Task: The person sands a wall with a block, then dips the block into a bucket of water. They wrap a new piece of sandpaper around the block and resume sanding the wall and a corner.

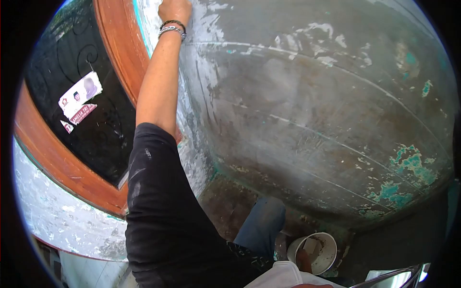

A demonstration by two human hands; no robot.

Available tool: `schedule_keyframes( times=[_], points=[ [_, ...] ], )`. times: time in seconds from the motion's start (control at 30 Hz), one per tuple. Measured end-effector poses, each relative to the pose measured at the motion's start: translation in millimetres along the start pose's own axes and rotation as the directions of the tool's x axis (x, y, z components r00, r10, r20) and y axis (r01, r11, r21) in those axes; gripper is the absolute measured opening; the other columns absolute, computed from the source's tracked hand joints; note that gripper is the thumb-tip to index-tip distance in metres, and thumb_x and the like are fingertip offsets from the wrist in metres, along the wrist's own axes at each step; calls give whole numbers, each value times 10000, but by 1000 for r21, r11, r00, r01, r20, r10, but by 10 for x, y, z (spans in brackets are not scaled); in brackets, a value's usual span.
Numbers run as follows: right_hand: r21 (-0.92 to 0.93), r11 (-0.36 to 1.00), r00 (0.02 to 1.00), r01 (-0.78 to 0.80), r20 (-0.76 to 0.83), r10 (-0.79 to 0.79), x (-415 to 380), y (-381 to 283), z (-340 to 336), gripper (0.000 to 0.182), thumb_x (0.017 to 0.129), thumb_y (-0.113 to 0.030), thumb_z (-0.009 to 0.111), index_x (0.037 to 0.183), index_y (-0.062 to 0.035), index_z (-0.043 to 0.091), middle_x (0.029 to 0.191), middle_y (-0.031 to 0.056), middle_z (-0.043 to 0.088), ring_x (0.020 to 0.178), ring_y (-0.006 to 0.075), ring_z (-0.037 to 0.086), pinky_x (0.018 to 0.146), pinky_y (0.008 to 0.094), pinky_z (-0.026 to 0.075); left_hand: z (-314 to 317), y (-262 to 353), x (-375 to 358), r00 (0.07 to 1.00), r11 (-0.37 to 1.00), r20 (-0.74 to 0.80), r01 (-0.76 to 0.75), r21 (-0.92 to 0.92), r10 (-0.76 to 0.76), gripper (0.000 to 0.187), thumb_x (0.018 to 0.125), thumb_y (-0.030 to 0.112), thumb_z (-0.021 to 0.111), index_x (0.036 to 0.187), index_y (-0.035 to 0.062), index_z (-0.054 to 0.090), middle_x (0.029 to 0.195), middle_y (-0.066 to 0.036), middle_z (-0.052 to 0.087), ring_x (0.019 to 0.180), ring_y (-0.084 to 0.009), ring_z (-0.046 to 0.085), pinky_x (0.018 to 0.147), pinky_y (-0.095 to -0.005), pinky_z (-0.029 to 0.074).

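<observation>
My left hand point(175, 9) is raised high against a worn grey plastered wall point(312, 105), beside the wooden door frame point(122, 48). The fingers are curled and pressed to the wall at the very top edge of the view. Whatever they may hold is cut off. Bracelets point(173, 29) circle the wrist, and a black sleeve point(158, 206) covers the upper arm. My right hand is not seen.
A dark glass door point(91, 120) with stickers point(79, 96) fills the left. Below, a white bucket point(329, 240) with paste stands on the floor by a leg in jeans point(261, 225). Teal paint patches point(408, 163) flake on the wall. A metal rail point(389, 276) is at the bottom right.
</observation>
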State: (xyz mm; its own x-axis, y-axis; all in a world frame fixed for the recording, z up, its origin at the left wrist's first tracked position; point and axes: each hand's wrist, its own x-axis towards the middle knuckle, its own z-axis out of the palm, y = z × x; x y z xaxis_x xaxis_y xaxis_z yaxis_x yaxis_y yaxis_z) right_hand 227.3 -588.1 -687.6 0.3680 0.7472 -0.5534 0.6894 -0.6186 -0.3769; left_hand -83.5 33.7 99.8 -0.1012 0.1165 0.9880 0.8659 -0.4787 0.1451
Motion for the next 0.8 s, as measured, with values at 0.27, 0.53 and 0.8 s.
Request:
schedule_keyframes(
  times=[0.27,0.53,0.8],
  points=[
    [-40,999,989,-3,147,9,-162,-176,-114,365,762,-281,509,1009,-38,624,1017,235,611,984,404,574,856,480,463,-136,274,-508,999,1000,-30,17,-21,-18,382,840,124,536,1216,70,501,812,-207,636,733,-377,615,645,-459,484],
    [67,998,1000,0,21,-1,46,-155,-156,323,768,-248,511,977,-33,632,990,242,615,971,404,577,831,493,460,-52,-102,-515,953,959,-116,-283,-8,280,469,839,134,548,1278,3,445,1196,-232,532,1104,-361,507,933,-411,403],
    [53,999,1000,6,25,-7,21,-209,-183,314,776,-247,508,965,-31,634,993,240,615,979,403,575,828,493,460,-228,53,157,996,983,93,-16,182,-1,260,892,202,455,924,-9,605,742,-235,631,717,-388,627,654,-488,499]
  ],
)
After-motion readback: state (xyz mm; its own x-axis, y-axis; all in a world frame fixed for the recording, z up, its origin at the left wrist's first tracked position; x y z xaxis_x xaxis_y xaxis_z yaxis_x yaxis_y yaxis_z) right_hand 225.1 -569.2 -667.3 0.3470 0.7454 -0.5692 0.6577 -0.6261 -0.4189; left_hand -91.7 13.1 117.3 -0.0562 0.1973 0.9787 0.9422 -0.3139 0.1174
